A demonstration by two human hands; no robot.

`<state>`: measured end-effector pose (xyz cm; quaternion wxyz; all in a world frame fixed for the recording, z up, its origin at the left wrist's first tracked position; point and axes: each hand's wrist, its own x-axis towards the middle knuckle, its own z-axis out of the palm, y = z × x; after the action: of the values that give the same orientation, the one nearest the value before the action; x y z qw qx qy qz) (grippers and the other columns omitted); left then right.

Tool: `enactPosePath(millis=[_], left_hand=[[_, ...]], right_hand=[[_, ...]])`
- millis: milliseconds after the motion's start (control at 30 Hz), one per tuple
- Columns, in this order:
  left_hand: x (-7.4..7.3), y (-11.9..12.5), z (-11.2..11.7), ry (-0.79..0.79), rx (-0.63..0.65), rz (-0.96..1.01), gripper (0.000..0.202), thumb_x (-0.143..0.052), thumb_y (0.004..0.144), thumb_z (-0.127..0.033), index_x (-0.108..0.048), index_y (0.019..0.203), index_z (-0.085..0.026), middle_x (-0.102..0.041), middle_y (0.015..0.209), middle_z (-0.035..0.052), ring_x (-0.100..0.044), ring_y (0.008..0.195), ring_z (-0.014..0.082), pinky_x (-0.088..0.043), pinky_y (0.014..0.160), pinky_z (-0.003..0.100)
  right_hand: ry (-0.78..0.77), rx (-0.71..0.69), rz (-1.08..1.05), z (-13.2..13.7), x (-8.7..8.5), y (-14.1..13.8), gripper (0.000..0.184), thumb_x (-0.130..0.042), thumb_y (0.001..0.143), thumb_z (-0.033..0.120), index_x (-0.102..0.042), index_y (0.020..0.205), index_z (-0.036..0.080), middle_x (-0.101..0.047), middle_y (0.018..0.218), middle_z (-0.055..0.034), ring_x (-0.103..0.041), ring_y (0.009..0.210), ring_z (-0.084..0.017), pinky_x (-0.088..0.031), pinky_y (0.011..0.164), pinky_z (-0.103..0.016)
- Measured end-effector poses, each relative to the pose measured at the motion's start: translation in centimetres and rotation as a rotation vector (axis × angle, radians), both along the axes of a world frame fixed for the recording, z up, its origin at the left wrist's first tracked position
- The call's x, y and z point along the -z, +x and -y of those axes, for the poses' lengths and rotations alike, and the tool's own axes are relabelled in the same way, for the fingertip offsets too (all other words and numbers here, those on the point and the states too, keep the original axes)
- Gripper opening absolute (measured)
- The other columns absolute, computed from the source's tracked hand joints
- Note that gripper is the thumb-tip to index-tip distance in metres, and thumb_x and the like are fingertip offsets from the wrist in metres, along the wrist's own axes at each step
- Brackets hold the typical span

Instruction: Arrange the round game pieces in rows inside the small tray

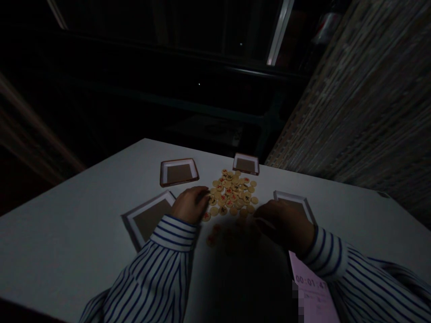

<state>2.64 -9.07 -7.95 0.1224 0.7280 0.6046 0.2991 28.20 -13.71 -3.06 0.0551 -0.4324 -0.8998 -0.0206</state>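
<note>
A loose heap of round wooden Chinese chess pieces [232, 193], marked in red and black characters, lies on the white table [84, 202]. At the heap's left edge is my left hand [191, 204], its fingers bent inward and closed; whatever may be in them is hidden. Across from it, my right hand [286, 222] reaches in from the right, fingertips beside the nearest pieces. Deep shadow covers its fingers, so their grip cannot be made out. Several more pieces [213, 235] lie darkened in the shadow nearer me.
Shallow trays surround the heap: a brown-rimmed tray [179, 184] at back left, a smaller tray [246, 172] behind, a grey-rimmed tray [129, 231] at left, and another [308, 208] partly behind my right hand. A lit screen with a timer [308, 281] lies under my right forearm. A string curtain [353, 98] hangs at right.
</note>
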Motion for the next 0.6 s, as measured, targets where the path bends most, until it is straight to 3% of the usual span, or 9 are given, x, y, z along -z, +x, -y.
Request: enactPosePath(millis=[600], left_hand=[[0.6,0.3,0.0,-0.034,0.076,-0.042,0.031,-0.050,0.075,-0.027,-0.065,0.101,-0.021,-0.068,0.103,0.0067,-0.061,0.097,0.0228,-0.046,0.087,0.034]], right_hand=[[-0.080,-0.049,0.152,-1.1,-0.2,-2.3,0.017,-0.050,0.080,0.019,-0.066,0.087,0.018,-0.067,0.084,-0.0066,-0.059,0.076,-0.019,-0.040,0.064,-0.029]])
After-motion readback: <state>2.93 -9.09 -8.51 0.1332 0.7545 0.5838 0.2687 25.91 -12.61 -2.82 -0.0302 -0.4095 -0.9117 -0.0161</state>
